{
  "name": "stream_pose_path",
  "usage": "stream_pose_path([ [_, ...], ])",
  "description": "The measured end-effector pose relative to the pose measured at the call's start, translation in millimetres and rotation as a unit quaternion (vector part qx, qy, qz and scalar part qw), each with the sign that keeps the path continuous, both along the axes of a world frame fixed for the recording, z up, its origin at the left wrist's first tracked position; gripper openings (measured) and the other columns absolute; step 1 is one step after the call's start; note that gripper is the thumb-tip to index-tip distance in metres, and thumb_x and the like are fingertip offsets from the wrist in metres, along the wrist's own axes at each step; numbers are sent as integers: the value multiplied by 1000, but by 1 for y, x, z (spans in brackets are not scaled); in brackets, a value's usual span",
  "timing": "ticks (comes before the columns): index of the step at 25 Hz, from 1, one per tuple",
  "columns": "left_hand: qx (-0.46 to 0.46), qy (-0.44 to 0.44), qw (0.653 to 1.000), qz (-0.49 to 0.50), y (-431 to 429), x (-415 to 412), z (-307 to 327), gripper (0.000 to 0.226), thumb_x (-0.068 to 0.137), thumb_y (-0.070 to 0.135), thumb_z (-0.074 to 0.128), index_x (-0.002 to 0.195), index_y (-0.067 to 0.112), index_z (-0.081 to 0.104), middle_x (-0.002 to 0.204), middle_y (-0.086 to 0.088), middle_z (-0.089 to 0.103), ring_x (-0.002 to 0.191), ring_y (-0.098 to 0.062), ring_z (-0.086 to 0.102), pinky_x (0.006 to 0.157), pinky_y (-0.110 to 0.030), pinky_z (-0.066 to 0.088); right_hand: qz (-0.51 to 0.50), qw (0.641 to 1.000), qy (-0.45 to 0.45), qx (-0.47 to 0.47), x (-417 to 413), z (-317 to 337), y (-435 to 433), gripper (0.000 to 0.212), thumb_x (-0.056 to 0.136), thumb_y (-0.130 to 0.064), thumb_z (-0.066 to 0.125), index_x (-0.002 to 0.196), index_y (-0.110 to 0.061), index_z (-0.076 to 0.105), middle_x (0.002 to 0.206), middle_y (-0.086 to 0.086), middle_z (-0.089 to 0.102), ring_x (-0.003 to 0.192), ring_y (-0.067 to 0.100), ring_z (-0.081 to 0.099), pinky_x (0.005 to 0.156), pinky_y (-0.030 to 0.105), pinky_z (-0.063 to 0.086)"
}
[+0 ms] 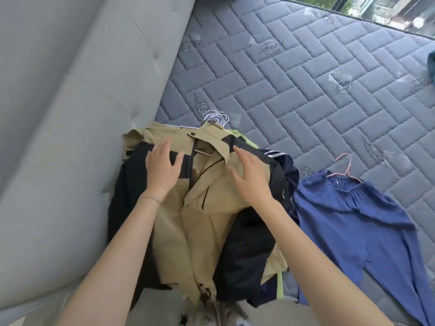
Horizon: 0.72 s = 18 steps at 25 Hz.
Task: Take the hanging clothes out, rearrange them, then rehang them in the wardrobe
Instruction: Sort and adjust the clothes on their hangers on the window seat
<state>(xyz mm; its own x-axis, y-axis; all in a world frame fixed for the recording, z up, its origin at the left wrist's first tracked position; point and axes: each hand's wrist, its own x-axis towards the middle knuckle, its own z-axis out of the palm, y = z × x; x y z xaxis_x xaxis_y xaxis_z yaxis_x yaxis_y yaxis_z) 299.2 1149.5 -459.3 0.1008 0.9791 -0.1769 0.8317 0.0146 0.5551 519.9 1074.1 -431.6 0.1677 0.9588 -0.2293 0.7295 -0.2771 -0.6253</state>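
A pile of clothes on hangers lies on the mattress [306, 74] next to the headboard. On top is a tan and black jacket [211, 208]. White wire hanger hooks [215, 117] stick out at the pile's far end. My left hand [163, 168] rests flat on the jacket's left shoulder, fingers spread. My right hand [250, 178] lies flat on its right shoulder, fingers apart. Neither hand grips anything. Under the jacket show dark navy striped cloth [286, 165] and a lime-green edge [247, 138]. A blue blouse [353, 217] on a pink hanger [346, 169] lies apart to the right.
A grey padded headboard [70, 102] runs along the left. A window [376, 10] lies beyond the mattress's far edge. A teal item [432, 64] peeks in at the right edge. Bare quilted mattress stretches behind and to the right of the pile.
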Motion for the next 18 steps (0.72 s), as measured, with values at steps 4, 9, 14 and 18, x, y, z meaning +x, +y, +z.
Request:
stream_pose_path([
  [4,25,77,994,-66,59,11,-57,51,103,39,37,150,18,34,157,-3,32,148,-22,19,120,-50,9,6,995,-102,-10,13,-63,61,56,98,-49,40,147,-22,35,148,2,42,139,23,33,116,46,22],
  [9,-9,200,976,-84,103,16,-86,49,104,43,24,144,21,41,151,-4,42,145,-24,27,118,-52,3,-41,988,-115,-95,21,-109,89,61,93,-66,26,121,-19,53,128,7,58,122,32,47,100,47,37],
  [14,25,241,965,-100,98,14,-87,45,104,40,24,121,17,59,127,-9,61,121,-30,51,116,-50,16,-71,982,-117,-133,22,-104,89,79,86,-77,29,126,-15,55,128,11,56,122,33,46,100,46,35],
  [18,64,138,985,-86,95,4,-84,47,103,38,35,141,13,46,135,-13,49,126,-32,44,111,-45,25,-156,983,-92,-34,20,-91,80,66,85,-72,43,113,-14,58,113,5,62,111,30,53,96,44,38],
])
